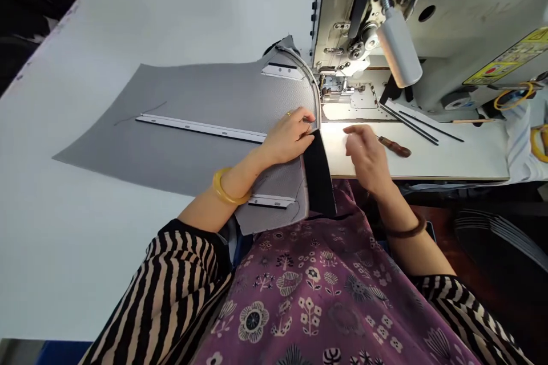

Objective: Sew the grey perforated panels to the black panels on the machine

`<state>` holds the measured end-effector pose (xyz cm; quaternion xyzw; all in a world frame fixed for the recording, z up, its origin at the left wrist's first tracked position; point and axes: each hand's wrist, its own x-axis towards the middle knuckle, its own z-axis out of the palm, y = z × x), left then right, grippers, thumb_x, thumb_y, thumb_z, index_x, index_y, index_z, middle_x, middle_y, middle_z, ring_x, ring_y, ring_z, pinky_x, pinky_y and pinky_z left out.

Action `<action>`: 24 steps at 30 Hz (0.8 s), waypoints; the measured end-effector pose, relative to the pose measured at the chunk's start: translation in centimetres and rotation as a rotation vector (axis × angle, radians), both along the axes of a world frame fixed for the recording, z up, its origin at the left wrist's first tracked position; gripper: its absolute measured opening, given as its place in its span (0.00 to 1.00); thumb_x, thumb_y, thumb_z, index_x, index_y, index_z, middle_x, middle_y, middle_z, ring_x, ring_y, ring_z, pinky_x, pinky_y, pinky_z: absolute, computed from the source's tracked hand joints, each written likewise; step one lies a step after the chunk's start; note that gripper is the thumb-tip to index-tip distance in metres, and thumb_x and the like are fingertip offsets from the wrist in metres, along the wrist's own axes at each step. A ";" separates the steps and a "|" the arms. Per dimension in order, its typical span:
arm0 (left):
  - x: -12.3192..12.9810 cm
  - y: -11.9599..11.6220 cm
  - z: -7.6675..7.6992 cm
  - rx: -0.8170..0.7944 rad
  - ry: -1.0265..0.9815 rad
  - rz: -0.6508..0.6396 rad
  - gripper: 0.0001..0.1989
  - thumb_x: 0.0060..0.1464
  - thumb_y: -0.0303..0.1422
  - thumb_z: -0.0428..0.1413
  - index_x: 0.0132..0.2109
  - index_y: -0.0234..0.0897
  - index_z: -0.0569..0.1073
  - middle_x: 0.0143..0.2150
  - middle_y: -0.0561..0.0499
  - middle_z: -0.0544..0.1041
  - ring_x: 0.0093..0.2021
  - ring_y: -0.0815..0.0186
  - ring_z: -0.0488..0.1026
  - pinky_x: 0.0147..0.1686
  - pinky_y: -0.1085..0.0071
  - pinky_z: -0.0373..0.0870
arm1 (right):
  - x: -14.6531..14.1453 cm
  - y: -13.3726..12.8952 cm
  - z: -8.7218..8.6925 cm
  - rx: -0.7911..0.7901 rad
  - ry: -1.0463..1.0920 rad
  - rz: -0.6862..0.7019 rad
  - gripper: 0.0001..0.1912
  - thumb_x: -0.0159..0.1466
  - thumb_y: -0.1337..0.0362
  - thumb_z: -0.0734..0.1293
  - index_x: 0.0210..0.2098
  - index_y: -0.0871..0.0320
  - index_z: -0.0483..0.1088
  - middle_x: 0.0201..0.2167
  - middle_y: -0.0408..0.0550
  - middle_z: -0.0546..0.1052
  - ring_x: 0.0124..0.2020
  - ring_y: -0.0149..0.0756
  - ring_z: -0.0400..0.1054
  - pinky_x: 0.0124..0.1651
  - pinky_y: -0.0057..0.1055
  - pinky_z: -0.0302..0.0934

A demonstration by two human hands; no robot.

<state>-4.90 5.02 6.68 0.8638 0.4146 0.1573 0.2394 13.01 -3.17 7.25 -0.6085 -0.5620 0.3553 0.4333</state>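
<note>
My left hand (291,137) lies on a grey fabric panel (205,88), its fingers curled and pinching near the piped right edge. A black strip (317,174) runs along that edge, from beside my fingertips toward my lap. White strips with slots or holes, including a long one (192,125), lie across the panel. Loose threads show on its surface. My right hand (367,157) is slightly blurred above the white machine bed, apart from the panel. Its fingers are curled together, and whatever may be between them cannot be made out. An awl (394,147) with a wooden handle lies just right of it.
A sewing machine (342,45) stands beyond the panel's right edge, with a small lamp (400,48) lighting its needle area. Thin black strips (413,122) lie on the machine bed. A white table (107,274) spreads left. Stacked dark pieces (505,245) sit at lower right.
</note>
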 end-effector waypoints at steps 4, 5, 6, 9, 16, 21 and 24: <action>0.0 0.4 -0.3 -0.013 -0.042 -0.006 0.10 0.52 0.29 0.48 0.24 0.36 0.61 0.52 0.46 0.70 0.50 0.59 0.68 0.53 0.59 0.64 | -3.7 -1.6 2.3 -0.105 0.735 0.103 0.21 0.62 0.43 0.59 0.36 0.55 0.65 0.21 0.36 0.63 0.16 0.24 0.50 0.19 0.25 0.46; -0.1 0.5 -0.3 -0.029 -0.060 -0.009 0.10 0.52 0.29 0.48 0.24 0.36 0.61 0.52 0.46 0.70 0.49 0.59 0.69 0.53 0.59 0.65 | -4.7 -1.8 2.2 -0.177 0.867 0.128 0.21 0.60 0.42 0.62 0.35 0.54 0.64 0.20 0.35 0.62 0.15 0.23 0.50 0.17 0.24 0.46; -0.3 0.6 -0.2 -0.046 -0.077 -0.012 0.10 0.51 0.30 0.49 0.23 0.36 0.60 0.52 0.46 0.70 0.48 0.60 0.69 0.52 0.60 0.65 | -5.7 -1.8 1.9 -0.256 0.961 0.129 0.22 0.59 0.41 0.64 0.34 0.54 0.62 0.19 0.34 0.62 0.14 0.23 0.51 0.16 0.24 0.46; -0.7 0.7 0.4 -0.099 -0.118 -0.016 0.11 0.51 0.30 0.49 0.22 0.36 0.58 0.51 0.47 0.70 0.42 0.64 0.70 0.48 0.62 0.66 | -7.4 -1.2 0.1 -0.471 1.069 0.064 0.22 0.59 0.40 0.63 0.33 0.53 0.60 0.15 0.31 0.60 0.10 0.23 0.48 0.12 0.22 0.42; -0.7 0.6 1.1 -0.134 -0.092 -0.015 0.13 0.50 0.28 0.50 0.21 0.36 0.56 0.51 0.48 0.70 0.42 0.65 0.70 0.47 0.64 0.64 | -7.6 0.3 -1.7 -0.680 1.140 -0.060 0.23 0.67 0.43 0.55 0.27 0.55 0.58 0.10 0.31 0.56 0.08 0.20 0.40 0.12 0.21 0.32; -0.7 0.5 1.2 -0.143 -0.103 -0.016 0.13 0.49 0.27 0.50 0.20 0.36 0.57 0.50 0.49 0.71 0.40 0.67 0.69 0.47 0.64 0.64 | -7.5 0.7 -1.6 -0.657 1.177 -0.074 0.23 0.70 0.47 0.52 0.26 0.55 0.58 0.09 0.31 0.54 0.08 0.20 0.38 0.12 0.20 0.32; -0.7 0.5 1.3 -0.164 -0.109 -0.003 0.13 0.49 0.27 0.50 0.20 0.35 0.57 0.51 0.50 0.70 0.39 0.68 0.68 0.46 0.64 0.64 | -7.4 0.9 -1.8 -0.641 1.190 -0.065 0.22 0.70 0.48 0.52 0.27 0.55 0.58 0.09 0.31 0.55 0.08 0.20 0.39 0.12 0.20 0.32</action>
